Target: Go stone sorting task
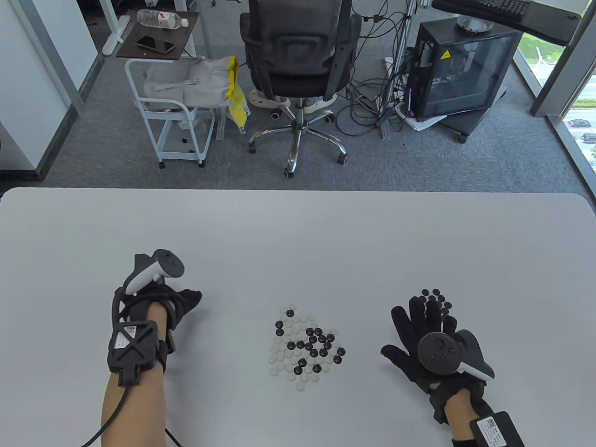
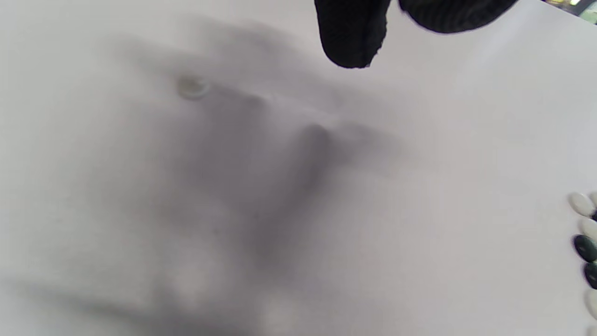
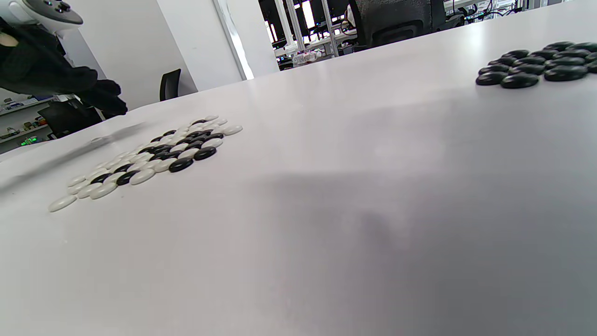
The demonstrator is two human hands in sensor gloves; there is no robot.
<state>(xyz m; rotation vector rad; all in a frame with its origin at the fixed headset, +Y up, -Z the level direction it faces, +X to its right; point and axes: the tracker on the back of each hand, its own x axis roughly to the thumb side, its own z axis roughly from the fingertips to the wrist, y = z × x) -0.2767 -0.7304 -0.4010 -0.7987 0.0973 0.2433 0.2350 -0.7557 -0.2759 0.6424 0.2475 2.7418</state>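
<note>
A mixed pile of black and white Go stones [image 1: 305, 345] lies at the table's front centre, also seen in the right wrist view [image 3: 149, 156]. A small group of black stones [image 1: 436, 298] lies to its right [image 3: 536, 65]. My right hand [image 1: 419, 321] is spread flat just in front of the black group, holding nothing. My left hand [image 1: 188, 300] hovers left of the mixed pile with loosely curled fingers. Its fingertips [image 2: 352, 42] hang above a single white stone [image 2: 191, 87] lying on the table. I see nothing between them.
The white table [image 1: 298, 242] stretches wide behind both hands. Beyond its far edge stand an office chair [image 1: 298, 70], a white cart [image 1: 172, 111] and a computer case [image 1: 461, 70]. A few stones of the mixed pile [image 2: 585, 242] show at the left wrist view's right edge.
</note>
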